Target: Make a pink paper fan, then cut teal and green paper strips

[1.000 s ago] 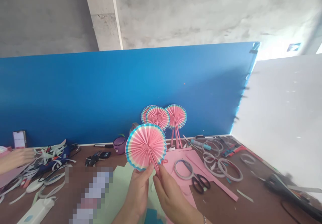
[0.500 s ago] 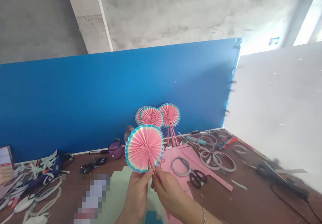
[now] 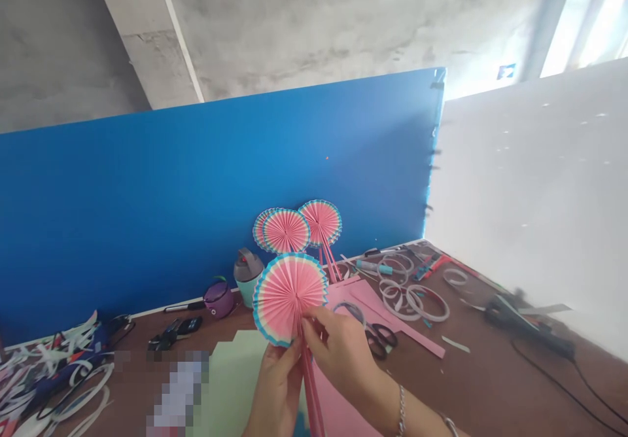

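A round pleated paper fan [image 3: 288, 296], pink with a blue and white rim, is held up above the table. My left hand [image 3: 276, 391] grips its pink stick handles [image 3: 310, 384] from below. My right hand [image 3: 343, 355] pinches the fan near its centre, fingers closed on the pleats. Behind it, several finished fans [image 3: 297, 227] of the same kind lean against the blue partition [image 3: 147, 208].
On the brown table lie pink paper sheets [image 3: 358, 299], a pale green sheet [image 3: 235, 371], black scissors [image 3: 380, 340], several tape rings [image 3: 412, 296], a grey-lidded cup [image 3: 246, 275], a purple container [image 3: 218, 296], cut strips at left [image 3: 53, 371] and a black glue gun [image 3: 524, 326] by the white wall.
The view has swung to the right. My right hand has risen from the sticks to the fan's centre, and the sticks now hang straight down through my left hand.
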`<state>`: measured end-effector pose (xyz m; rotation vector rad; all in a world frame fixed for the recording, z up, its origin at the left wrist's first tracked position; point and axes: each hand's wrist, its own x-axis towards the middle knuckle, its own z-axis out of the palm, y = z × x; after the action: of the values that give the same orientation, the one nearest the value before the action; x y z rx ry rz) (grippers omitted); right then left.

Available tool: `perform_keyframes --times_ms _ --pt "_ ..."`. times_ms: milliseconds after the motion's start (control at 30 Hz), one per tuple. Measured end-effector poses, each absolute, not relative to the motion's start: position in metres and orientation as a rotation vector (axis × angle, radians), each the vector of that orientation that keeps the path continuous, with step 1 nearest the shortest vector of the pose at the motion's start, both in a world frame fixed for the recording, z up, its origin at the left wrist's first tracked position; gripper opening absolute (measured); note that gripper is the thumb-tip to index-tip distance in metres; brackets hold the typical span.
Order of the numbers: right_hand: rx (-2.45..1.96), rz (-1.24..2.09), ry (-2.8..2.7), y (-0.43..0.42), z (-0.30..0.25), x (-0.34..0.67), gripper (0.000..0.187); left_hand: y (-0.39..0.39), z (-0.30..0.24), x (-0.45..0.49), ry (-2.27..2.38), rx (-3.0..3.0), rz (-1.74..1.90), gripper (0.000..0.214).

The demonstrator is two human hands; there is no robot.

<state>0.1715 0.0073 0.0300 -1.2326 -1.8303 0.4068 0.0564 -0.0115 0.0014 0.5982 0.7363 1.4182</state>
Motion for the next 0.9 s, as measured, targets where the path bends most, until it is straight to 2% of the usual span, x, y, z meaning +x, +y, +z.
perform_keyframes --times_ms 267,567,667,900 --pt "-1.251 0.583 -1.732 0.007 0.034 0.172 0.022 -0.018 0.007 0.066 0.756 0.671 1.438 0.051" --pt "-1.190 0.678 -1.670 0.010 0.034 0.173 0.021 -0.019 0.012 0.071 0.911 0.756 1.469 0.042" --pt "-1.176 0.684 -1.677 0.011 0.035 0.174 0.026 -0.020 0.012 0.070 0.943 0.761 1.475 0.043" --pt "-1.197 0.676 -1.704 0.009 0.039 0.175 0.025 -0.020 0.004 0.067 0.925 0.676 1.448 0.046"
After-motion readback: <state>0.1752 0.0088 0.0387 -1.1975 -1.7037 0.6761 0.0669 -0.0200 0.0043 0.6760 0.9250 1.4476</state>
